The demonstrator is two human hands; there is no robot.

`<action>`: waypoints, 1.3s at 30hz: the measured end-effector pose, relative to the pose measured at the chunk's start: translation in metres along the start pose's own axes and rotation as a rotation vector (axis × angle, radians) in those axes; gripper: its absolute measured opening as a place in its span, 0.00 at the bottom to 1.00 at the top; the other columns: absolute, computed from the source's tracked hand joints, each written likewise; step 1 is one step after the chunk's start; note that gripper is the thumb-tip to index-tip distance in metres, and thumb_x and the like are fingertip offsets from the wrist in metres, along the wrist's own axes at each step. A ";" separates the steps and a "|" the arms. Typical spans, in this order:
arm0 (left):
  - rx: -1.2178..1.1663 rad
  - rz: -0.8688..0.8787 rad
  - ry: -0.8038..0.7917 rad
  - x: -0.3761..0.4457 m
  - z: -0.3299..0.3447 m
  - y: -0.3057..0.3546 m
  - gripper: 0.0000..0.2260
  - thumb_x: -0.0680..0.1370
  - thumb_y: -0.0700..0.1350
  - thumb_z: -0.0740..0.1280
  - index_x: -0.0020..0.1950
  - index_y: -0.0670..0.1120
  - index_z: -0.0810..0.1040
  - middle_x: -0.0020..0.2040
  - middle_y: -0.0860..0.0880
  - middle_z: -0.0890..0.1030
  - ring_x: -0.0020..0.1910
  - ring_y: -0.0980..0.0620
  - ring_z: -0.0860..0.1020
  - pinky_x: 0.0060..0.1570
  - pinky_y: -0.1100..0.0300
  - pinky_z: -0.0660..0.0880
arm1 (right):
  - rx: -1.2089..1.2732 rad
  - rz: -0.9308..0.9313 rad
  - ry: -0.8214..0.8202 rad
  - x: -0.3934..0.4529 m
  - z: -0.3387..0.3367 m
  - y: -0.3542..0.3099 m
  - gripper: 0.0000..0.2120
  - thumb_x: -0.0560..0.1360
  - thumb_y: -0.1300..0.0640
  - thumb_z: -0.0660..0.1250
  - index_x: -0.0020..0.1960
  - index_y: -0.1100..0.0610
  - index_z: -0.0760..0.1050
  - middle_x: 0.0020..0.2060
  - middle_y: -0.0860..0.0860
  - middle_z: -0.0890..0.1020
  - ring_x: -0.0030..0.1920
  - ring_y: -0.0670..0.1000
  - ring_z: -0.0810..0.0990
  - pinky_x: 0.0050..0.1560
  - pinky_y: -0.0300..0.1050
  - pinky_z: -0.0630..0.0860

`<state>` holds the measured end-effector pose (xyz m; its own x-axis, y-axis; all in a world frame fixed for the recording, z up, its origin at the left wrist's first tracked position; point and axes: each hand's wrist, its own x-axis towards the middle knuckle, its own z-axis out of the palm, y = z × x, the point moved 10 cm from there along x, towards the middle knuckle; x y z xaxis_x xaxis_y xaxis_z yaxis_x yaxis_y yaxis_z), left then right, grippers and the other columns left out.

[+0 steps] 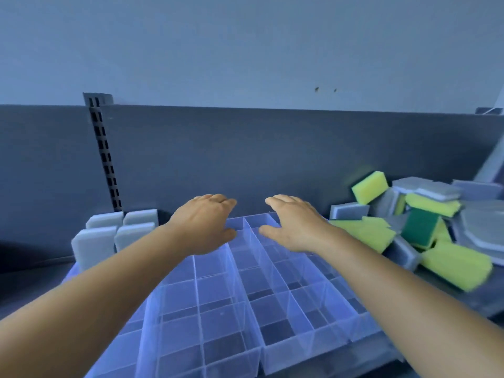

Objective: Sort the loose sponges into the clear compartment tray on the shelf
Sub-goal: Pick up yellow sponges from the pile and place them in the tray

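Hovering left hand (pixel 203 225) and right hand (pixel 293 223), both spread and holding nothing, above far tray (pixel 245 282) cells | grey sponges (pixel 114 233) upright at far left | loose pile (pixel 420 225) right | advise: grab one sponge, seat it upright.

A pale, plain painted wall (pixel 245 45) is seen above, marked by two small dark holes (pixel 317 89). Below it, a dark grey back panel (pixel 245 154) is fitted with a slotted black metal upright (pixel 105 156). Everything is bathed in dim bluish light.
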<state>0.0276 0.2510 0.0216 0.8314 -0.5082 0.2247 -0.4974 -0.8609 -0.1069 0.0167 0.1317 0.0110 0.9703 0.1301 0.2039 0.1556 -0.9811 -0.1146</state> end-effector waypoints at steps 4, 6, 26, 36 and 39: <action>-0.021 0.044 -0.002 0.029 0.003 0.050 0.24 0.79 0.55 0.60 0.72 0.47 0.64 0.70 0.50 0.70 0.69 0.48 0.68 0.66 0.57 0.64 | 0.003 0.048 -0.001 -0.014 -0.005 0.058 0.29 0.78 0.44 0.59 0.74 0.56 0.59 0.73 0.50 0.63 0.72 0.53 0.61 0.71 0.48 0.60; -0.029 0.065 -0.012 0.045 0.006 0.077 0.23 0.79 0.55 0.60 0.72 0.47 0.64 0.69 0.49 0.70 0.68 0.48 0.68 0.66 0.56 0.65 | -0.002 0.067 -0.007 -0.020 -0.007 0.088 0.29 0.78 0.45 0.59 0.75 0.56 0.58 0.74 0.50 0.62 0.73 0.53 0.60 0.72 0.48 0.59; -0.187 0.066 -0.294 0.155 0.065 0.254 0.24 0.79 0.61 0.55 0.73 0.53 0.65 0.67 0.49 0.74 0.65 0.46 0.73 0.62 0.48 0.71 | 0.174 0.235 -0.186 -0.047 0.012 0.298 0.31 0.78 0.45 0.60 0.77 0.51 0.54 0.72 0.51 0.66 0.68 0.54 0.70 0.64 0.48 0.69; -0.338 0.022 -0.296 0.168 0.067 0.253 0.28 0.74 0.58 0.67 0.72 0.50 0.67 0.65 0.49 0.74 0.51 0.52 0.72 0.48 0.60 0.68 | 0.357 0.205 -0.193 -0.040 0.020 0.295 0.25 0.77 0.47 0.63 0.73 0.50 0.62 0.63 0.48 0.75 0.59 0.52 0.76 0.52 0.42 0.70; -0.410 -0.046 -0.220 0.171 0.057 0.239 0.24 0.75 0.54 0.67 0.69 0.47 0.70 0.59 0.48 0.78 0.50 0.50 0.74 0.48 0.58 0.72 | 0.409 0.213 -0.117 -0.033 0.012 0.294 0.15 0.79 0.47 0.59 0.63 0.50 0.70 0.53 0.49 0.79 0.52 0.54 0.78 0.47 0.46 0.73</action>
<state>0.0649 -0.0434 -0.0206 0.8659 -0.5003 0.0044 -0.4785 -0.8255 0.2995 0.0322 -0.1593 -0.0408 0.9992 -0.0293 0.0266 -0.0112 -0.8540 -0.5201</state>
